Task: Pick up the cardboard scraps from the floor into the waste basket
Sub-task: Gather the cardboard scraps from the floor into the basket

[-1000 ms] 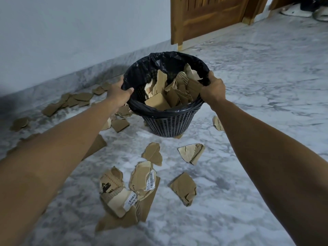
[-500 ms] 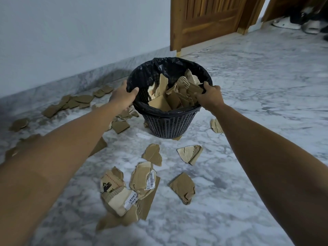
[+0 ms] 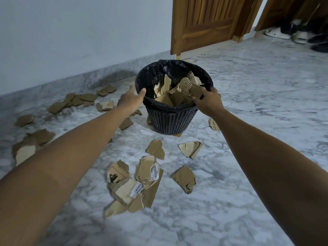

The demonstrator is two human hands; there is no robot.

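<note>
The black mesh waste basket [image 3: 171,119], lined with a black bag, stands on the marble floor and holds several cardboard scraps [image 3: 179,93]. My left hand [image 3: 130,101] is at its left rim, thumb resting on the edge and fingers spread apart. My right hand [image 3: 209,102] curls over the right rim, fingertips against a scrap inside. Loose scraps lie in front: a pile with barcode labels [image 3: 134,185], a piece [image 3: 184,178], a folded piece [image 3: 190,148] and another [image 3: 156,149]. More scraps [image 3: 79,100] lie along the wall at left.
A pale wall with a marble skirting [image 3: 71,80] runs along the left. A wooden door [image 3: 204,23] stands behind the basket. Shoes [image 3: 300,36] sit at the far right. One scrap [image 3: 213,124] lies right of the basket, and others [image 3: 26,148] under my left arm.
The basket, held up and tilted by both hands, has come down to stand on the floor. My left hand has loosened from the rim; my right hand has stayed on it.
</note>
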